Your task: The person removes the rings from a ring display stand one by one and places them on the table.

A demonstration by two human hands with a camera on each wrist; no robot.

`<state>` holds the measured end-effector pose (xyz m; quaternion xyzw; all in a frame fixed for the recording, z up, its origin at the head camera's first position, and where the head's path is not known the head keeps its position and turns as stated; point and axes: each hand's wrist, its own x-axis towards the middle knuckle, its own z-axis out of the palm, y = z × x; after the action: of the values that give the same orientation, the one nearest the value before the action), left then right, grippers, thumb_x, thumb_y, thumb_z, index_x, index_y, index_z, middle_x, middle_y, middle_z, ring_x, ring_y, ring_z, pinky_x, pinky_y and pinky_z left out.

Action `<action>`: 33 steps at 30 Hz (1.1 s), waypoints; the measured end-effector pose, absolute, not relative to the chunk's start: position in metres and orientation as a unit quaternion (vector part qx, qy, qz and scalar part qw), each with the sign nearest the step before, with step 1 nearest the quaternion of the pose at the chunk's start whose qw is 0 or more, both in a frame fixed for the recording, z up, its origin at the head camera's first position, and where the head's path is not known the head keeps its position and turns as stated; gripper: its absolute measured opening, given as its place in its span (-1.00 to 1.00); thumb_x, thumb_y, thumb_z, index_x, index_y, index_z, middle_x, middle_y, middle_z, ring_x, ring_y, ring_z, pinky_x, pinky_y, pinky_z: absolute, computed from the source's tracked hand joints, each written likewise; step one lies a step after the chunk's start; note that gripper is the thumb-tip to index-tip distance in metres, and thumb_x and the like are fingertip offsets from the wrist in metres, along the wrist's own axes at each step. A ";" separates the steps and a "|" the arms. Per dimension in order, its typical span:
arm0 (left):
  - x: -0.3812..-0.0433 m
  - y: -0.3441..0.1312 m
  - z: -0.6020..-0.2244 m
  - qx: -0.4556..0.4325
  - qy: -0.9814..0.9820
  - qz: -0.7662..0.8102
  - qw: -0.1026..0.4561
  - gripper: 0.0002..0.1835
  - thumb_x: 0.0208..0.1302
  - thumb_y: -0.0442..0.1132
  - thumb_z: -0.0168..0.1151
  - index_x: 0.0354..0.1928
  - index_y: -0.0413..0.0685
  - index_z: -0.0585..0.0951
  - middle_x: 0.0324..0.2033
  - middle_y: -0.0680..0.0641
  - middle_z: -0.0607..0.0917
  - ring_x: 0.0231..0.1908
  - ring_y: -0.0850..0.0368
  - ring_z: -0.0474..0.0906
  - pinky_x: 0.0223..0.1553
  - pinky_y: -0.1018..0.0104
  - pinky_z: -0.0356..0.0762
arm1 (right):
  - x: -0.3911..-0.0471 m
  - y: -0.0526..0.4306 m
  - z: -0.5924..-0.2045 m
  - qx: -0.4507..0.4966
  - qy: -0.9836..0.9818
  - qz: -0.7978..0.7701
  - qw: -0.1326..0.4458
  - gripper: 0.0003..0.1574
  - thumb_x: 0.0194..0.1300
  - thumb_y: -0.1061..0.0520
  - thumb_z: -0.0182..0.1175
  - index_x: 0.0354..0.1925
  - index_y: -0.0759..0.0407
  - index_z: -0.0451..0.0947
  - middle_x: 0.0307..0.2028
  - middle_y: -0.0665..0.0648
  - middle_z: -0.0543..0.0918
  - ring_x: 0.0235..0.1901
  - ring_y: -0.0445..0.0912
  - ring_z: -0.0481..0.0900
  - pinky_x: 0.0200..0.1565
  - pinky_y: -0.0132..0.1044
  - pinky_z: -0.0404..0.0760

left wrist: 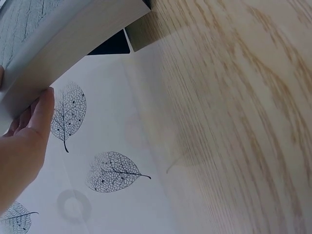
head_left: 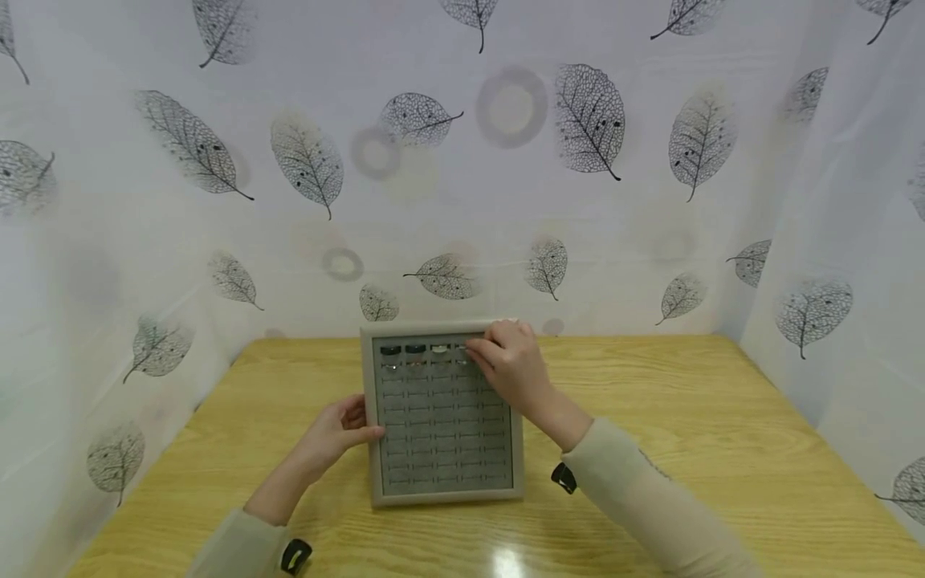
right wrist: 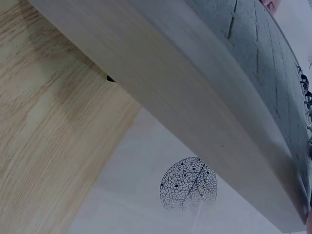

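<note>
- Here we are with one tray (head_left: 446,500), leaning upright in the middle of the table (head_left: 694,409), its lined face turned to us in the head view.
- We see the left hand (head_left: 331,433) gripping the tray's left side, thumb lying on the front of the rim.
- And from the left wrist we get what the head view hides: that hand's fingers pressed to the outer wall, plus a dark piece (left wrist: 113,45) jutting out behind the tray.
- Up at the top right corner we find the right hand (head_left: 515,365), fingers bent, tips at the fourth place of the top row; whether they pinch anything, we cannot tell.
- Its own wrist camera barely helps us there, showing a sliver of skin at the edge, a long pale side wall, and a few rings seen edge-on at far right.
- Inside the tray, then: grey lining (head_left: 446,437) with slots in five columns, and rings in the upper rows.
- We count two black rings (head_left: 391,351) and one pale ring (head_left: 440,349) along the top; the glints in the second row are too small for us to number.
- Two sleeves, two black wristbands (head_left: 296,555), and a leaf-print curtain (head_left: 462,201) behind it all.
</note>
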<state>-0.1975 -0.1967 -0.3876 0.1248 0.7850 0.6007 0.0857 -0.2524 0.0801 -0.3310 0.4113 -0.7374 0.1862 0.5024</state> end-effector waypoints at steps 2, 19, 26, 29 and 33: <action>-0.197 -0.196 -0.387 0.122 0.784 0.602 0.085 -0.30 0.07 -0.29 0.26 0.18 -0.47 0.18 0.06 -0.37 0.38 0.06 -0.16 0.34 -0.02 0.19 0.39 | -0.254 0.079 -0.332 0.410 -0.733 0.186 0.509 -0.93 -0.08 0.23 0.35 -0.52 0.21 0.63 -0.61 0.04 0.37 -0.64 -0.10 0.32 -0.56 -0.25 0.12; -0.196 -0.197 -0.385 0.120 0.781 0.607 0.086 -0.33 0.08 -0.31 0.25 0.17 -0.47 0.19 0.04 -0.35 0.40 0.05 -0.15 0.35 -0.02 0.19 0.40 | -0.255 0.079 -0.331 0.442 -0.684 0.245 0.526 -0.91 -0.05 0.25 0.29 -0.55 0.25 0.56 -0.60 0.06 0.35 -0.62 -0.08 0.26 -0.57 -0.22 0.12; -0.197 -0.197 -0.383 0.123 0.784 0.601 0.090 -0.33 0.09 -0.28 0.25 0.17 -0.44 0.20 0.02 -0.32 0.42 0.05 -0.14 0.35 -0.02 0.20 0.40 | -0.255 0.084 -0.329 0.461 -0.665 0.277 0.518 -0.74 0.20 0.14 0.13 -0.53 0.27 0.56 -0.61 0.05 0.34 -0.62 -0.10 0.22 -0.56 -0.25 0.11; -0.197 -0.196 -0.384 0.118 0.787 0.599 0.091 -0.33 0.08 -0.28 0.25 0.17 -0.44 0.21 0.02 -0.31 0.42 0.04 -0.13 0.36 -0.02 0.20 0.40 | -0.254 0.087 -0.329 0.472 -0.658 0.273 0.519 -0.68 0.25 0.12 0.08 -0.55 0.28 0.56 -0.62 0.05 0.33 -0.64 -0.11 0.23 -0.57 -0.28 0.15; -0.196 -0.196 -0.384 0.112 0.790 0.596 0.089 -0.34 0.08 -0.28 0.25 0.17 -0.43 0.22 0.01 -0.30 0.43 0.03 -0.13 0.36 -0.02 0.18 0.39 | -0.250 0.093 -0.329 0.486 -0.654 0.268 0.514 -0.69 0.24 0.14 0.09 -0.56 0.28 0.56 -0.66 0.04 0.30 -0.67 -0.10 0.22 -0.59 -0.29 0.19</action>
<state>-0.1963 -0.1961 -0.3842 0.1117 0.7898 0.5965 0.0893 -0.2504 0.0934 -0.3286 0.4859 -0.6537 0.2681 0.5145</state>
